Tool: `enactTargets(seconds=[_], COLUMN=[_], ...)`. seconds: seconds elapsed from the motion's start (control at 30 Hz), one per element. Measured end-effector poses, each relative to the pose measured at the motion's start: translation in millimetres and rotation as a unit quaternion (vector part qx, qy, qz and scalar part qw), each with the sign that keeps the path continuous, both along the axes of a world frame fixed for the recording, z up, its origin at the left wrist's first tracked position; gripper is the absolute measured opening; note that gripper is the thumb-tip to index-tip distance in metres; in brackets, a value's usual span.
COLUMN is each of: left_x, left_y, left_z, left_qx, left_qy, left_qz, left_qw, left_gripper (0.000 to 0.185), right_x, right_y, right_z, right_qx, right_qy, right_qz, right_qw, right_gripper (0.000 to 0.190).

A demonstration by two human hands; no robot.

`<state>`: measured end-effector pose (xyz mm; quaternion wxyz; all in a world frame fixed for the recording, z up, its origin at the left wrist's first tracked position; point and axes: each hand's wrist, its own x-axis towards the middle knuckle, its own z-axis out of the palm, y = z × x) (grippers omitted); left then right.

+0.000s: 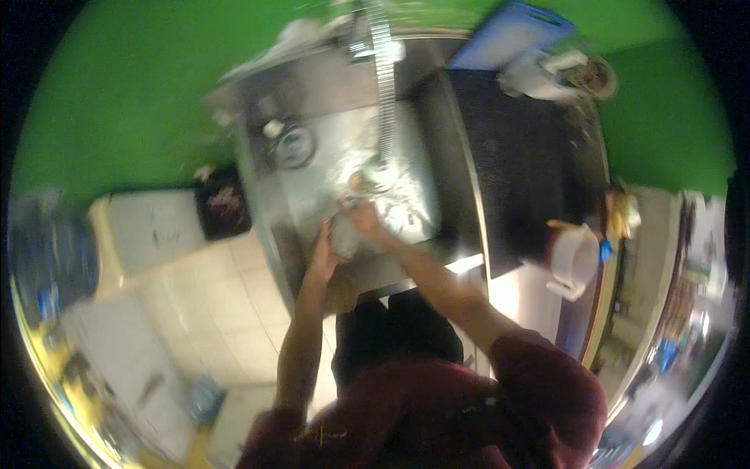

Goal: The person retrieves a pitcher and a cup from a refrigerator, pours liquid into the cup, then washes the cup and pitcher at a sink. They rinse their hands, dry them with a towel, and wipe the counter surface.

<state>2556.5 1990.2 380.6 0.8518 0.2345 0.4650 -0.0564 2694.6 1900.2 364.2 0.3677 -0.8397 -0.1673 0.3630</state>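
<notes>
A deep metal sink (304, 193) lies before me, with a ribbed metal hose (384, 99) hanging down into it. Near the hose's lower end, bright splashing water spreads over the basin floor. My right hand (364, 218) is over the basin at a small, blurred roundish thing (358, 180); whether the fingers close on it is too blurred to tell. My left hand (324, 255) is beside it on the left, against a pale translucent thing (345, 237) that I cannot name. A round dark dish or strainer (295, 146) sits at the basin's upper left.
A dark drainboard (521, 158) adjoins the sink on the right. Behind it a blue cutting board (515, 35) leans at the green wall, beside a white container (542, 79). A white bucket-like container (575, 255) stands at right. A dark bin (222, 199) is left of the sink.
</notes>
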Motion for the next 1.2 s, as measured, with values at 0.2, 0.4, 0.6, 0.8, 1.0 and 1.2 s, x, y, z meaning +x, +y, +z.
enactTargets(seconds=[0.2,0.4,0.6,0.8,1.0,1.2], left_x=[22,34,68,74,78,55], left_y=[-22,-32,-52,-54,-33,-9], left_z=[-16,25,104,67,66,-45], left_qx=[0.233,0.106,0.023,-0.254,0.02,-0.096], left_qy=[-0.017,0.052,0.039,-0.036,0.014,-0.11], left_qz=[0.02,0.042,0.048,0.174,-0.161,0.171], left_qw=[0.972,0.992,0.998,0.951,0.987,0.974], left_gripper=[0.06,0.054,0.056,0.052,0.061,0.084], right_x=[-46,-59,47,72,64,-14], right_y=[29,-17,-36,-64,-38,-28], right_z=[-23,62,88,40,76,120], right_qx=[0.06,0.089,-0.03,0.107,0.08,0.169], right_qy=[-0.211,-0.255,0.048,0.185,0.048,-0.129], right_qz=[0.024,0.037,0.03,-0.17,-0.043,-0.129], right_qw=[0.975,0.962,0.998,0.962,0.995,0.968], right_gripper=[0.044,0.04,0.059,0.071,0.05,0.048])
